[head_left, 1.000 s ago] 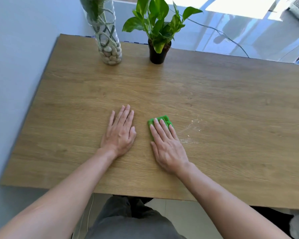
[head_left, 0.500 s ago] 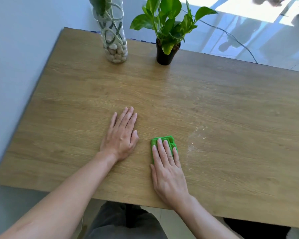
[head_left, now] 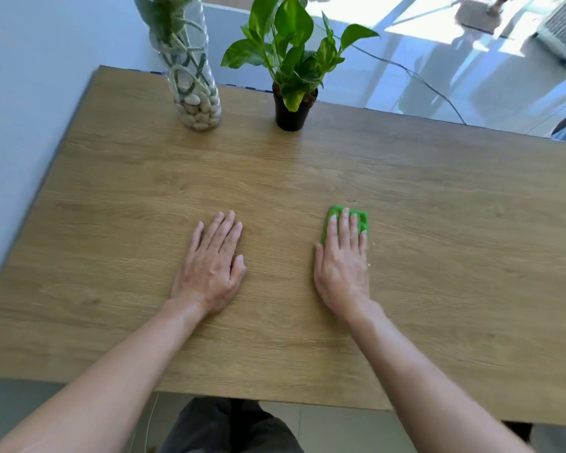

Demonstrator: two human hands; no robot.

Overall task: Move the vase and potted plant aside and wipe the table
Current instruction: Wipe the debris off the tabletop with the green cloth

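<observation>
A clear glass vase [head_left: 190, 70] with pebbles and twine stands at the far left edge of the wooden table [head_left: 438, 197]. Right of it is a potted plant [head_left: 291, 106] in a small black pot. My left hand [head_left: 211, 263] lies flat on the table, fingers apart, holding nothing. My right hand [head_left: 342, 259] presses flat on a green cloth [head_left: 361, 219], whose far edge shows beyond my fingertips. A few pale crumbs lie just right of that hand.
A pale wall runs along the table's left side. Beyond the far edge is a glossy floor with a thin black cable [head_left: 438, 89] and a white appliance [head_left: 562, 31] at the top right. My dark trousers [head_left: 229, 429] show under the near edge.
My right hand has slid the green cloth to the right, over the spot where the pale dust lay. My left hand has stayed flat in place.
</observation>
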